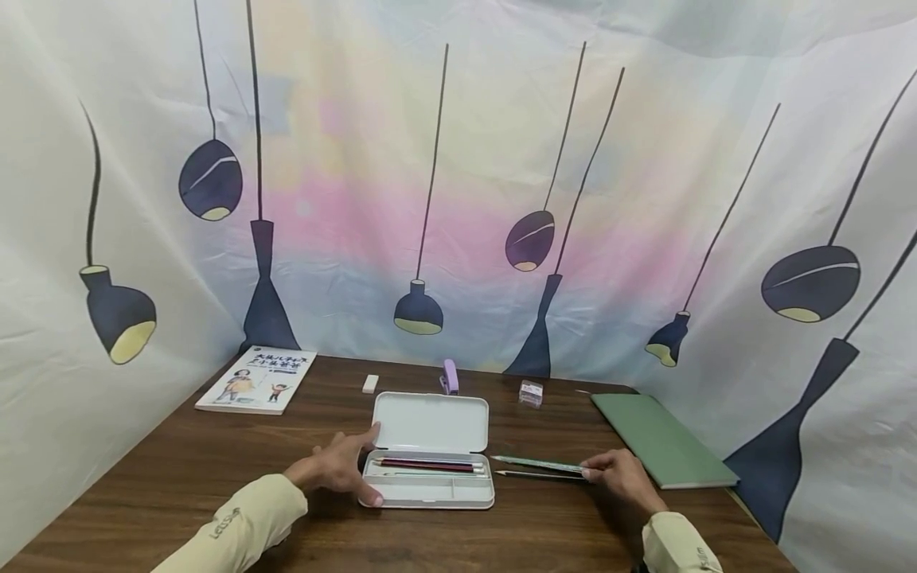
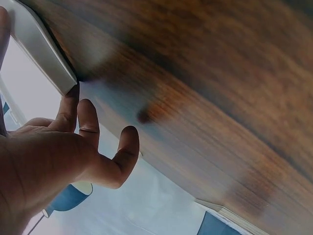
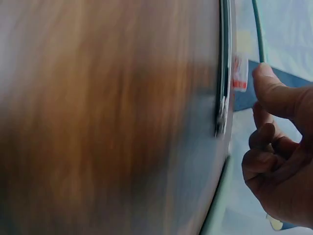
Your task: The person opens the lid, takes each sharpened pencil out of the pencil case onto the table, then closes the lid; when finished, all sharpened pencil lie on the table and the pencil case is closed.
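A white pencil case lies with its lid raised, several pencils in its back compartment. At its left end my left hand is spread, thumb at the front corner and a finger by the lid's edge. The left wrist view shows this hand touching the case's corner, its other fingers loose. To the right of the case, my right hand pinches a green pencil by its end, tip toward the case. A dark pencil lies on the table just below it.
Behind the case are a white eraser, a purple stapler and a small clear box. A white picture book lies back left, a green notebook on the right. Printed cloth encloses the wooden table.
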Demonstrator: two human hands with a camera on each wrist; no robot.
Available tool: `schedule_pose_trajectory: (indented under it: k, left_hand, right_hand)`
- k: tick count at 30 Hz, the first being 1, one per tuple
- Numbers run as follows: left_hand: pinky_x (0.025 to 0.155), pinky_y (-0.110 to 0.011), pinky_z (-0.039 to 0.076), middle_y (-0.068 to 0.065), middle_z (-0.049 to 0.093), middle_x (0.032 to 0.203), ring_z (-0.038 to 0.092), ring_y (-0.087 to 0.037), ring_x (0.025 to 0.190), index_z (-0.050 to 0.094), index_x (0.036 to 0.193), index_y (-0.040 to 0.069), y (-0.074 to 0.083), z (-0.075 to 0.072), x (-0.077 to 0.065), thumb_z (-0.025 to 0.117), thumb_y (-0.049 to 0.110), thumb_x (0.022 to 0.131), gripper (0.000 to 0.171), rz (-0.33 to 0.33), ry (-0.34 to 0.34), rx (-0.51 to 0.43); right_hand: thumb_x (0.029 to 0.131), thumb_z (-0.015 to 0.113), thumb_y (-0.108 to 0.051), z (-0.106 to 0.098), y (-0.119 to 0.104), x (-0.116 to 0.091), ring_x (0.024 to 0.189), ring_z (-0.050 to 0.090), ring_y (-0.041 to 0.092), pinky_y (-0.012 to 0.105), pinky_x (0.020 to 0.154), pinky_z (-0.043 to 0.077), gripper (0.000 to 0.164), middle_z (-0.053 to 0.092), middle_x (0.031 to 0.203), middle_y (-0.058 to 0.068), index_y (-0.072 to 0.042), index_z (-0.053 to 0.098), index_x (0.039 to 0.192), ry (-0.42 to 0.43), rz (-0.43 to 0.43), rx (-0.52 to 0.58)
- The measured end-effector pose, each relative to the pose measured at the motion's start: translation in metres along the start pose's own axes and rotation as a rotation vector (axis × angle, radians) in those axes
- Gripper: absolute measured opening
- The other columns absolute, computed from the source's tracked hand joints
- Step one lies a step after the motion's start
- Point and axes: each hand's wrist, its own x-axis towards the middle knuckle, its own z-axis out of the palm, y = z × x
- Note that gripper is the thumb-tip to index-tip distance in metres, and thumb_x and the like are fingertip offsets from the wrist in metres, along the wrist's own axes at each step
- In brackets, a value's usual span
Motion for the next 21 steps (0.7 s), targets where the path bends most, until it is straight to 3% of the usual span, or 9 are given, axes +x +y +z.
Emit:
schedule_pose_trajectory:
  k: [9, 16, 21]
  left_hand:
    - [0.081, -0.07, 0.019, -0.009, 0.059, 0.111, 0.042, -0.033, 0.101, 0.034, 0.138, -0.001, -0.002, 0.002, 0.002, 0.09, 0.034, 0.042, 0.116, -0.005, 0.002, 0.024]
    - [0.082, -0.07, 0.018, -0.011, 0.06, 0.112, 0.041, -0.034, 0.102, 0.033, 0.138, -0.001, 0.0, 0.001, 0.001, 0.09, 0.034, 0.043, 0.116, -0.015, -0.006, 0.017]
    - [0.082, -0.07, 0.018, -0.011, 0.06, 0.113, 0.041, -0.034, 0.102, 0.033, 0.138, -0.001, 0.0, 0.001, 0.001, 0.09, 0.033, 0.044, 0.115, -0.016, -0.005, 0.017]
  right_hand:
    - [0.067, 0.078, -0.009, 0.003, 0.013, -0.006, 0.068, 0.055, 0.013, 0.033, 0.061, 0.045, 0.011, 0.063, 0.074, -0.001, -0.012, 0.071, 0.075, -0.015, -0.045, -0.038]
    - [0.066, 0.078, -0.01, 0.003, 0.01, -0.005, 0.075, 0.058, 0.019, 0.039, 0.065, 0.047, 0.019, 0.064, 0.081, 0.002, -0.01, 0.071, 0.084, -0.013, -0.01, -0.046]
    - [0.067, 0.078, -0.011, 0.01, -0.004, -0.004, 0.083, 0.061, 0.025, 0.041, 0.07, 0.048, 0.024, 0.064, 0.091, 0.006, -0.009, 0.071, 0.089, 0.025, -0.065, 0.0]
